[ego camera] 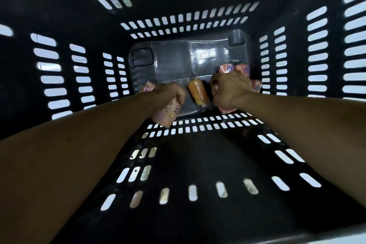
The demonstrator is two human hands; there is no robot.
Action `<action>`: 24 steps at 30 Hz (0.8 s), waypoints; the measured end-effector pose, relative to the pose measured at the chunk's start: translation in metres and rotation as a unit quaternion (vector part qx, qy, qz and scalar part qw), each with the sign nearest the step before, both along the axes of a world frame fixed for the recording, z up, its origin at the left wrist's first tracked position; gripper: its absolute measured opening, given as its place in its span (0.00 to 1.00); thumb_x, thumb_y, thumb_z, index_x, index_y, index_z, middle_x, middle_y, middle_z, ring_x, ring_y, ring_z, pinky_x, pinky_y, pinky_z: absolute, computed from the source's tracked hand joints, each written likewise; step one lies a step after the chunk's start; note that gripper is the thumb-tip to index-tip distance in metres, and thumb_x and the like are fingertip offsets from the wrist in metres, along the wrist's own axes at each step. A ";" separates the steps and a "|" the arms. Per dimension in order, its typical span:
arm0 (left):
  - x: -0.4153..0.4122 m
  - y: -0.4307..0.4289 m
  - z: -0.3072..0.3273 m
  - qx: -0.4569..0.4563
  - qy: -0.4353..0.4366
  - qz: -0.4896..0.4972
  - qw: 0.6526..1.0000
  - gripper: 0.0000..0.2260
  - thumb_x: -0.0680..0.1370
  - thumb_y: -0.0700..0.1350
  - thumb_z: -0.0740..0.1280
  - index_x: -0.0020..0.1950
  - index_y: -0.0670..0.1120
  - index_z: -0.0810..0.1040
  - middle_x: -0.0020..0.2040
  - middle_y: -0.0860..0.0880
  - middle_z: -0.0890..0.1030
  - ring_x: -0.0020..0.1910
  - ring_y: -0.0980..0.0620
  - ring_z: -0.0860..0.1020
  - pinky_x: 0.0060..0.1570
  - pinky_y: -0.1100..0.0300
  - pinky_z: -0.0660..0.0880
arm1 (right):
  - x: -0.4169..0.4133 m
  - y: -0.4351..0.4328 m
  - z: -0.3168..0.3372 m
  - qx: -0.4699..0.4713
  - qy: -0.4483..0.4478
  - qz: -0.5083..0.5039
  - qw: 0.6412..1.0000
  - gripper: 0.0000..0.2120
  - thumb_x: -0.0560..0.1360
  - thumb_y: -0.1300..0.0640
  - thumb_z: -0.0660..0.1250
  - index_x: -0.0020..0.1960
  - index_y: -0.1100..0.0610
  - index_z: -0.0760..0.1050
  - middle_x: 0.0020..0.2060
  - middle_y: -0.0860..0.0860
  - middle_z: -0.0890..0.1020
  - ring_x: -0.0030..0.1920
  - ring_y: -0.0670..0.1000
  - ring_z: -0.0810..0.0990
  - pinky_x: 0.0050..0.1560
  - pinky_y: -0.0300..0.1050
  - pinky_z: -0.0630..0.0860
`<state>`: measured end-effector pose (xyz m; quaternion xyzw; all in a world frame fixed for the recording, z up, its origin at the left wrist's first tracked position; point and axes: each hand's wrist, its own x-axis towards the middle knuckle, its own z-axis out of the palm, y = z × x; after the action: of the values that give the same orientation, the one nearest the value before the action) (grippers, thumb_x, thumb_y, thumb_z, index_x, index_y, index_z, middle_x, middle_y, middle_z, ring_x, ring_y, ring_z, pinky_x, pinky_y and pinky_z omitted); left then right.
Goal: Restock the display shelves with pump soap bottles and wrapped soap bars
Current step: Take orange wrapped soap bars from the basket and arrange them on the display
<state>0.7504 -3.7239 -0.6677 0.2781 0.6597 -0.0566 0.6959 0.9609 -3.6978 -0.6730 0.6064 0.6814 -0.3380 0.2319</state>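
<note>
At basket (pixel 168 61) floor's near edge, left hand (pixel 168 93) grips one wrapped bar (pixel 167 114), and right hand (pixel 231 89) clutches several bars (pixel 224 109). Overfull right grip may shed one on the lift.

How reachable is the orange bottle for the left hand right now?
Probably not yet. The orange bottle lies uncovered on the basket floor just beside the left hand, but that hand grips a wrapped soap bar, so it looks occupied.

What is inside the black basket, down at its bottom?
On the basket floor lie an orange bottle and wrapped soap bars. The left hand grips a wrapped bar; the right hand clutches the pile and hides part of it, so the count is unclear.
</note>
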 end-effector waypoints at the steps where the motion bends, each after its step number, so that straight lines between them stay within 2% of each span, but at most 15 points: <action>1: -0.001 0.000 0.002 -0.002 -0.011 -0.004 1.000 0.07 0.53 0.47 0.66 0.29 0.48 0.75 0.28 0.48 0.76 0.28 0.49 0.76 0.29 0.61 0.74 | -0.002 0.001 0.002 -0.001 0.001 -0.005 1.000 0.25 0.65 0.48 0.77 0.60 0.44 0.76 0.43 0.50 0.77 0.48 0.55 0.75 0.45 0.44 0.73; 5: -0.008 -0.001 0.016 -0.043 -0.065 -0.014 0.997 0.12 0.53 0.48 0.66 0.33 0.45 0.75 0.29 0.46 0.76 0.26 0.49 0.75 0.33 0.60 0.72 | -0.002 -0.001 0.017 0.013 0.038 -0.067 0.997 0.25 0.64 0.49 0.77 0.60 0.44 0.76 0.44 0.48 0.80 0.48 0.55 0.79 0.43 0.43 0.75; 8: -0.004 -0.001 0.054 -0.029 -0.082 0.043 0.995 0.02 0.62 0.41 0.63 0.30 0.46 0.74 0.23 0.50 0.75 0.20 0.54 0.74 0.28 0.65 0.70 | -0.002 -0.001 0.053 -0.010 0.084 -0.187 0.979 0.23 0.63 0.51 0.79 0.55 0.40 0.76 0.41 0.46 0.80 0.38 0.50 0.82 0.33 0.40 0.75; 9: -0.004 0.001 0.067 -0.026 -0.094 0.082 0.992 0.08 0.66 0.38 0.60 0.28 0.45 0.75 0.22 0.50 0.74 0.19 0.54 0.73 0.24 0.67 0.69 | -0.002 0.000 0.069 -0.022 0.102 -0.234 0.967 0.23 0.63 0.52 0.80 0.52 0.38 0.75 0.41 0.44 0.80 0.33 0.47 0.82 0.29 0.40 0.75; 11: 0.000 0.010 0.097 -0.033 -0.117 0.174 0.977 0.13 0.69 0.36 0.57 0.28 0.44 0.77 0.24 0.47 0.75 0.20 0.53 0.75 0.21 0.67 0.70 | -0.003 0.003 0.110 -0.037 0.149 -0.335 0.930 0.21 0.62 0.54 0.81 0.48 0.39 0.75 0.41 0.44 0.80 0.31 0.45 0.82 0.26 0.40 0.78; 13: 0.005 0.022 0.144 -0.047 -0.147 0.283 0.947 0.06 0.65 0.38 0.60 0.32 0.42 0.77 0.26 0.45 0.75 0.22 0.49 0.76 0.24 0.61 0.74 | -0.005 0.008 0.160 -0.030 0.209 -0.426 0.880 0.20 0.61 0.56 0.81 0.46 0.41 0.77 0.43 0.46 0.82 0.36 0.48 0.84 0.32 0.46 0.83; 15: 0.010 0.033 0.201 -0.019 -0.173 0.342 0.923 0.06 0.63 0.40 0.62 0.31 0.43 0.78 0.27 0.46 0.77 0.24 0.48 0.77 0.28 0.59 0.76 | -0.008 0.017 0.217 -0.005 0.269 -0.481 0.834 0.21 0.58 0.58 0.81 0.45 0.41 0.79 0.43 0.46 0.83 0.38 0.48 0.85 0.35 0.51 0.84; 18: 0.016 0.055 0.308 0.056 -0.253 0.360 0.896 0.11 0.66 0.40 0.58 0.27 0.47 0.76 0.26 0.49 0.75 0.24 0.48 0.77 0.28 0.62 0.74 | -0.008 0.040 0.321 0.042 0.357 -0.516 0.778 0.19 0.59 0.62 0.79 0.44 0.45 0.79 0.36 0.43 0.83 0.34 0.45 0.83 0.34 0.55 0.83; 19: 0.014 0.061 0.343 0.086 -0.265 0.366 0.888 0.09 0.65 0.40 0.58 0.27 0.47 0.75 0.26 0.49 0.74 0.24 0.48 0.76 0.28 0.62 0.74 | -0.006 0.048 0.355 0.054 0.390 -0.521 0.757 0.20 0.59 0.64 0.79 0.45 0.47 0.79 0.36 0.43 0.83 0.34 0.46 0.83 0.34 0.53 0.83; 21: 0.007 0.074 0.423 0.131 -0.277 0.391 0.868 0.02 0.60 0.41 0.64 0.31 0.46 0.75 0.31 0.46 0.75 0.29 0.47 0.75 0.32 0.59 0.75 | -0.002 0.067 0.437 0.081 0.448 -0.517 0.725 0.20 0.57 0.64 0.79 0.44 0.46 0.80 0.37 0.44 0.84 0.36 0.48 0.84 0.35 0.48 0.82; 24: -0.006 0.091 0.539 0.196 -0.289 0.413 0.841 0.09 0.59 0.40 0.65 0.38 0.45 0.79 0.38 0.43 0.78 0.36 0.46 0.77 0.40 0.54 0.75 | 0.002 0.090 0.555 0.109 0.538 -0.490 0.677 0.20 0.56 0.63 0.78 0.41 0.44 0.80 0.37 0.45 0.84 0.38 0.49 0.83 0.37 0.49 0.82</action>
<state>0.7447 -3.6332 -0.1283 0.1137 0.4793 0.4497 0.7451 0.9625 -3.6080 -0.1178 0.5879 0.3255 -0.5944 -0.4417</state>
